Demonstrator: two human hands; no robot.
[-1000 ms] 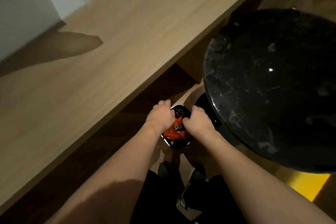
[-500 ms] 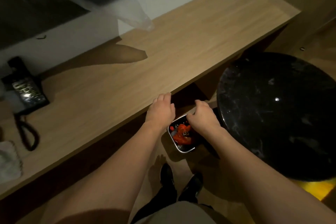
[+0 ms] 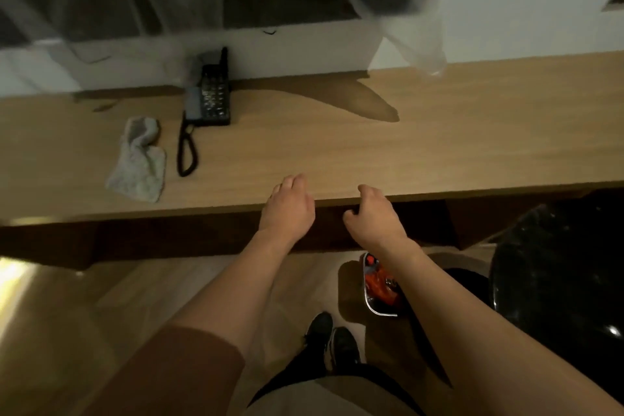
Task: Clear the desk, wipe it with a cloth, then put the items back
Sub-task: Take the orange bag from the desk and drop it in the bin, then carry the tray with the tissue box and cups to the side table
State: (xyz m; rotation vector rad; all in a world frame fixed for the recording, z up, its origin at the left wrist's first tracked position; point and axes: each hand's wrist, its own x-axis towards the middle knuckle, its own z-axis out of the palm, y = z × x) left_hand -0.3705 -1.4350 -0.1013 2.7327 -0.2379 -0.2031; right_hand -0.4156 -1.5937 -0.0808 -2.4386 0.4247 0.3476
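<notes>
A long wooden desk (image 3: 422, 145) runs across the view. On its left part lie a crumpled grey cloth (image 3: 138, 160) and a black telephone (image 3: 212, 94) with a coiled cord. My left hand (image 3: 290, 206) and my right hand (image 3: 374, 216) hover at the desk's front edge, both empty with loosely curled fingers. On the floor below my right forearm sits a small metal-rimmed bin (image 3: 380, 287) holding red wrappers, partly hidden by that arm.
A round black marble table (image 3: 560, 267) stands at the right, close to the desk's front. A sheer curtain (image 3: 415, 27) hangs over the dark window behind the desk. My shoes (image 3: 334, 341) stand on the wooden floor.
Both hands rose from the bin on the floor up to the desk's front edge, and they hold nothing. The view swung left, bringing the telephone and the cloth into sight.
</notes>
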